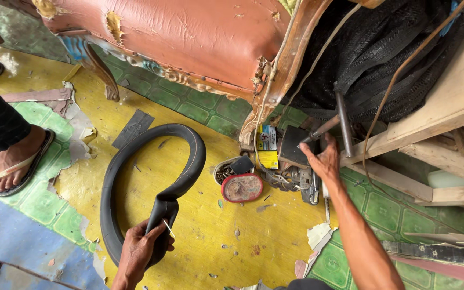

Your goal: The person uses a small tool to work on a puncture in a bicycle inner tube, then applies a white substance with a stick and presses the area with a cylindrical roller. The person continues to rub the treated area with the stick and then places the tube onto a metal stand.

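Observation:
My left hand (139, 248) grips a black rubber inner tube (151, 161) that curls in a loop over the yellow floor; a thin pale stick shows between its fingers. My right hand (323, 161) reaches to the right into a pile of tools under an old sofa, fingers touching a metal tool (318, 131) beside a dark block (292, 146). A small round tin with a red rim (241, 187) and a bowl of small metal bits (224, 171) lie between both hands.
A worn brown sofa (189, 37) stands at the top. Wooden planks (447, 107) and black netting (393, 48) fill the right. A person's foot in a sandal (17, 161) stands at the left. A yellow and blue packet (267, 146) lies by the tools.

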`<state>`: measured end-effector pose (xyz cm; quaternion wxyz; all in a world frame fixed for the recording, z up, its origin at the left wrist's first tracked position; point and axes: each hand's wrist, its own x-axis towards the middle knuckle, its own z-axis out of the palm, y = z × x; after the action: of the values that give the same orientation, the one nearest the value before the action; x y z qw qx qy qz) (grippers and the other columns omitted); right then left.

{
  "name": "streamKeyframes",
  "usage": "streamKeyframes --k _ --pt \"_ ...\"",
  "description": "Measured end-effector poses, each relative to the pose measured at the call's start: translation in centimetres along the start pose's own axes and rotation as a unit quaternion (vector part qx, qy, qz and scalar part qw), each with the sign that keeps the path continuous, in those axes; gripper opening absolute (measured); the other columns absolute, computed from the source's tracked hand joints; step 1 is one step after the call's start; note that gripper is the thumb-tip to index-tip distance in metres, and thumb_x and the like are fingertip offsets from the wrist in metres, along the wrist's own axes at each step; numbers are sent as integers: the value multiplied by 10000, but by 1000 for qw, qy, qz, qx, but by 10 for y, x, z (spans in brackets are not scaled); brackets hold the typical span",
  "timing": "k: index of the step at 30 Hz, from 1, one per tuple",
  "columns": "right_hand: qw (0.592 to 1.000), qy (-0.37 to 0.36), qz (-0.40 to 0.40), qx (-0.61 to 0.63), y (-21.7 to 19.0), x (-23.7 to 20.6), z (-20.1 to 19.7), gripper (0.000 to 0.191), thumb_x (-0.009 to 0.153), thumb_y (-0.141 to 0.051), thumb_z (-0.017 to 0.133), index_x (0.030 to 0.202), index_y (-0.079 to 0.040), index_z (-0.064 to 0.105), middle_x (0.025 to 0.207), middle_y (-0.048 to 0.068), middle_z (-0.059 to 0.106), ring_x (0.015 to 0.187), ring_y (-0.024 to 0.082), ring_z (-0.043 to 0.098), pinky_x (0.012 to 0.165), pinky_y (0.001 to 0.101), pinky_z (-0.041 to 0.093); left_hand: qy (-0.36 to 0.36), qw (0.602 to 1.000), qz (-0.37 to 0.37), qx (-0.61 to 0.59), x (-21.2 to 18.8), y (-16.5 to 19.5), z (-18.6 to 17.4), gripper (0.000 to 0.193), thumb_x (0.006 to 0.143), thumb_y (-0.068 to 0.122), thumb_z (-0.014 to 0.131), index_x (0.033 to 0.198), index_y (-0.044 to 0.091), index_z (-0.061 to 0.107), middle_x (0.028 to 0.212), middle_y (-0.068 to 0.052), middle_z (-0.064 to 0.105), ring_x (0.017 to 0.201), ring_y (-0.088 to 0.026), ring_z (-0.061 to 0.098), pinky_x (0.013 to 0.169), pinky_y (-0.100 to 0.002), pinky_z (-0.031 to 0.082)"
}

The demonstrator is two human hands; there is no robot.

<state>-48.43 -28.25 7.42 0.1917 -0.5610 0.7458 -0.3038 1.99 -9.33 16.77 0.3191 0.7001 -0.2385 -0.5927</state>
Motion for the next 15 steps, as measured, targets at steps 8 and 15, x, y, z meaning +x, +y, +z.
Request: streamKeyframes --k 8,15 --pt "961 17 210 180 37 0 -12 585 887 -287 609 1443 -104 608 1411 149 650 1240 333 612 1036 473 491 -8 1000 -3 -7 0 -7 -2 300 939 177 635 1043 -93 713 707 -203 717 586 -266 703 558 -379 565" --pt "977 -86 154 117 38 74 6 482 1084 -377 443 1371 -5 551 1316 154 580 1166 244 527 1001 425 442 3 1000 -27 -2 -1 -14 11 282 933 193 653 1041 -56 732 700 -197 711 572 -262 702 562 -361 556"
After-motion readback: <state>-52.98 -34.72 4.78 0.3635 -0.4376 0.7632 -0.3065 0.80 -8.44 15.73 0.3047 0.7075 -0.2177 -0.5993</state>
